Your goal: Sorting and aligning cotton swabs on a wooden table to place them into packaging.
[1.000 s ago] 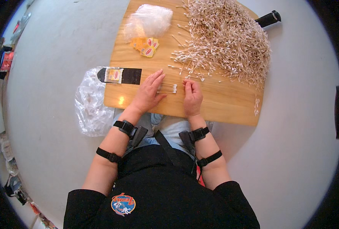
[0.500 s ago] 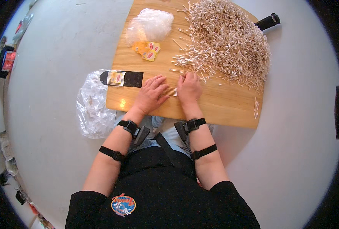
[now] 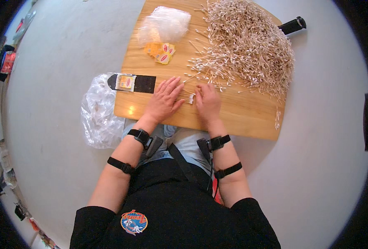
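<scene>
My left hand (image 3: 165, 99) lies flat on the wooden board, fingers stretched over a row of cotton swabs (image 3: 187, 97). The white tips of that row stick out to the right of the fingers. Just beyond those tips is my right hand (image 3: 209, 101), its fingers curled together in a pinch; whatever they hold, if anything, is hidden. Left of my left hand, a black strip (image 3: 145, 84) carries a flat set of swabs with a yellow card (image 3: 126, 82) on it. A big heap of loose swabs (image 3: 250, 45) covers the board's far right, with stray ones reaching towards my hands.
Clear plastic bags (image 3: 169, 23) and several yellow cards (image 3: 161, 52) lie at the far left of the board (image 3: 233, 118). A few swabs (image 3: 277, 119) sit by the right edge. A crumpled plastic bag (image 3: 101, 116) rests beside the left edge; a black cylinder (image 3: 292, 25) juts out at far right.
My right hand has shifted a little to the right, away from the swab row, showing more of its tips. My left hand stays over the row, its fingers slightly farther forward.
</scene>
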`<state>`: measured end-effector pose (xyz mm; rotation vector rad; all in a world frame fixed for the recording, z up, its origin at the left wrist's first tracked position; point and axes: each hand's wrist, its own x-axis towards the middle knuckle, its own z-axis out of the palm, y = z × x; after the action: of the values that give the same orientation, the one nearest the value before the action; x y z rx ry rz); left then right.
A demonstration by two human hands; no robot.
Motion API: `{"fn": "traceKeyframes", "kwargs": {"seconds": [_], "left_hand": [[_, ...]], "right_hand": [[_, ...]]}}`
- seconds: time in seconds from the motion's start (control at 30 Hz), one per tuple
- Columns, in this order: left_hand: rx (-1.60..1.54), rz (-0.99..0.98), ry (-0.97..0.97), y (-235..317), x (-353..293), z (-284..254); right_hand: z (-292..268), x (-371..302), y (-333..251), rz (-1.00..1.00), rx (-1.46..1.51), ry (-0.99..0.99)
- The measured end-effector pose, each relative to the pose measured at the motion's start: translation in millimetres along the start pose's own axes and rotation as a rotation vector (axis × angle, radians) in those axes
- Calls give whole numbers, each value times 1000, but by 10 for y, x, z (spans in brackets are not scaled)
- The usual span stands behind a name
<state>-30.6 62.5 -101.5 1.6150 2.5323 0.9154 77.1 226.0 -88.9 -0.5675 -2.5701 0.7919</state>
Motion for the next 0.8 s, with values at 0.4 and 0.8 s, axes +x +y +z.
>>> {"fn": "traceKeyframes", "kwargs": {"seconds": [0.4, 0.8], "left_hand": [[-91, 2, 40, -27, -32, 5], [-51, -26, 39, -36, -25, 10]], "right_hand": [[41, 578, 49, -325, -216, -47], [-56, 206, 20, -148, -48, -14]]}}
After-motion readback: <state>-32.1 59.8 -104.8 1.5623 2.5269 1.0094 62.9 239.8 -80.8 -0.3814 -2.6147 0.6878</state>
